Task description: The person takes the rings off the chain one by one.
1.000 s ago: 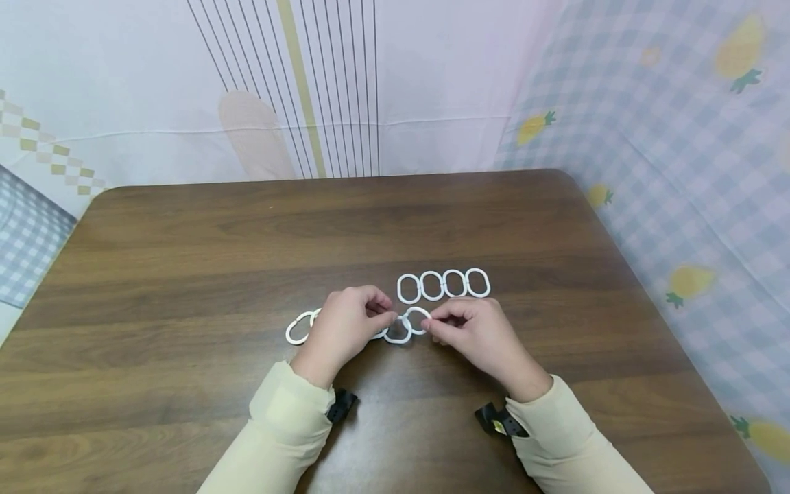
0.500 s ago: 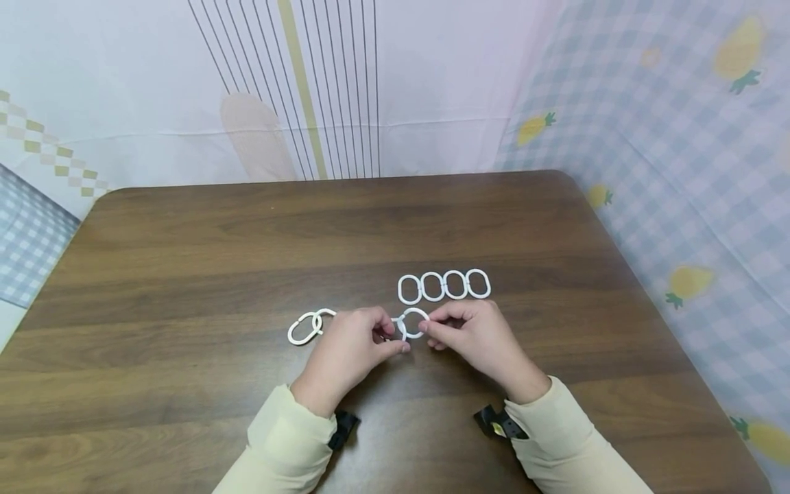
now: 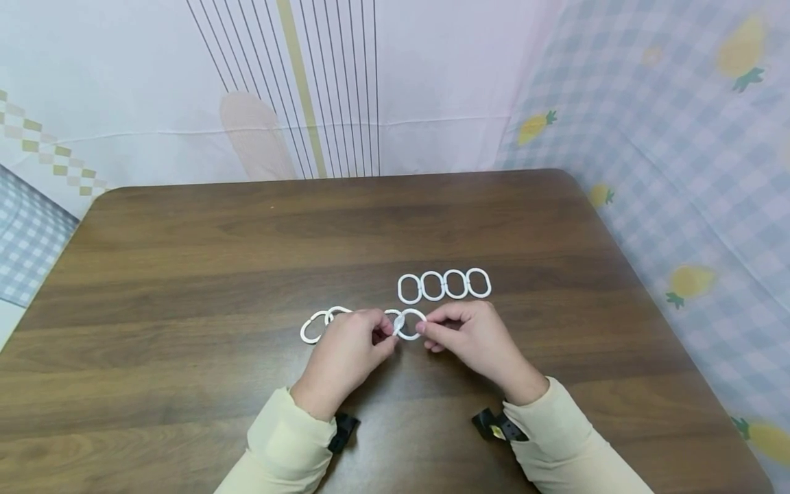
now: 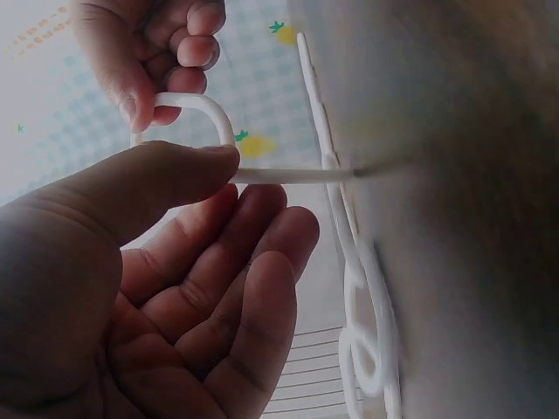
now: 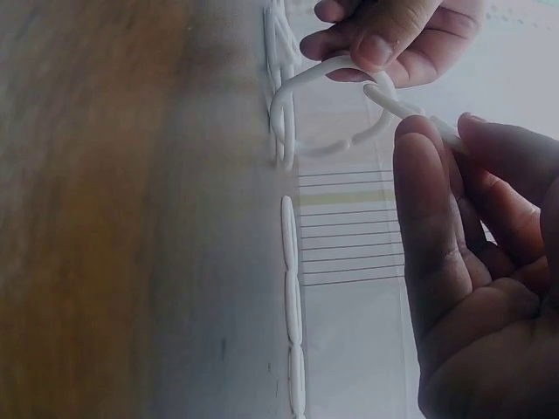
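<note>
My left hand [image 3: 345, 346] pinches a white oval plastic ring [image 5: 301, 80] between thumb and fingers, just above the table. To its right, the thumb and fingers of my right hand [image 3: 475, 336] pinch another white ring [image 3: 412, 311]. These two rings cross each other between the hands and look linked. More interlinked white rings [image 3: 303, 331] show on the table to the left of my left hand, which hides part of this chain. In the left wrist view the right hand's ring [image 4: 210, 106] stands near the left thumb, its lower part hidden.
A row of several white rings [image 3: 421, 288] lies side by side on the brown wooden table [image 3: 247, 240], just beyond my right hand. Patterned cloth [image 3: 432, 82] hangs behind the table and along its right side.
The left hand has regripped its ring, and that ring has turned more edge-on. The chain at the left has slid rightward. The right hand's ring has shifted slightly left.
</note>
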`<control>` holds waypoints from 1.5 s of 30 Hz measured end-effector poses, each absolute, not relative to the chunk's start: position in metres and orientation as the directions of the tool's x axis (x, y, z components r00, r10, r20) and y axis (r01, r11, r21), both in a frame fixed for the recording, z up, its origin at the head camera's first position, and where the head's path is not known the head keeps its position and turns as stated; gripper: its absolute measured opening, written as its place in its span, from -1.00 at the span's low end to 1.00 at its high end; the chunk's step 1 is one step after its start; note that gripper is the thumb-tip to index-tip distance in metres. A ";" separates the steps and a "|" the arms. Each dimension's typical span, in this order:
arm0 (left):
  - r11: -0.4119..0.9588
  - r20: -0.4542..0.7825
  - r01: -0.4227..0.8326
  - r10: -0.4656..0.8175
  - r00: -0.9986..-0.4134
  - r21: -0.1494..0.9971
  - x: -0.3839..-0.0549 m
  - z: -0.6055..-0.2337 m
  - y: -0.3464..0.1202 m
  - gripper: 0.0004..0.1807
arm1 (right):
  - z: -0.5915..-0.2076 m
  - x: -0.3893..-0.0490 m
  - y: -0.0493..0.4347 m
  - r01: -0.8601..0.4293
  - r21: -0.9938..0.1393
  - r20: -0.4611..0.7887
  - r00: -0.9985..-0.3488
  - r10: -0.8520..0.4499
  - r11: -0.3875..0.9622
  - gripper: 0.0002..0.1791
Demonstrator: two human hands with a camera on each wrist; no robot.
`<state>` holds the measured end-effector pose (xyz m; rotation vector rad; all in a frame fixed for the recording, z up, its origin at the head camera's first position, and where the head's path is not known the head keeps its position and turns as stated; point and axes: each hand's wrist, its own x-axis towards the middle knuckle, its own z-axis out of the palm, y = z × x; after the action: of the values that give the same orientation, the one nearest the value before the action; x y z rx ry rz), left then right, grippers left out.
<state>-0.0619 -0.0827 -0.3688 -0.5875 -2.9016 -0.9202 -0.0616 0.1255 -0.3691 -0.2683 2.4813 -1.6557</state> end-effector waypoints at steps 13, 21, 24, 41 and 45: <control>0.723 0.286 0.476 0.381 -0.879 0.501 -0.061 -0.371 -0.087 -0.86 | -0.371 -0.066 0.130 0.034 -0.940 -0.129 -0.957 -0.260 0.340 -0.78; 0.703 0.340 0.513 0.387 -0.857 0.493 -0.062 -0.372 -0.090 -0.83 | -0.378 -0.072 0.137 0.068 -0.938 -0.194 -0.915 -0.355 0.339 -0.72; 0.696 0.354 0.528 0.395 -0.848 0.488 -0.062 -0.371 -0.091 -0.83 | -0.380 -0.073 0.138 0.064 -0.935 -0.203 -0.903 -0.378 0.349 -0.71; 0.681 0.340 0.526 0.402 -0.850 0.510 -0.062 -0.370 -0.093 -0.84 | -0.385 -0.076 0.141 0.129 -0.927 -0.282 -0.859 -0.427 0.353 -0.67; 0.678 0.329 0.520 0.403 -0.854 0.519 -0.063 -0.370 -0.093 -0.85 | -0.386 -0.076 0.142 0.132 -0.924 -0.288 -0.858 -0.426 0.359 -0.67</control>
<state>-0.0628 -0.0934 -0.3697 -0.7518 -2.7027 -0.9221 -0.0760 0.1418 -0.3860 -0.2544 2.1391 -1.5199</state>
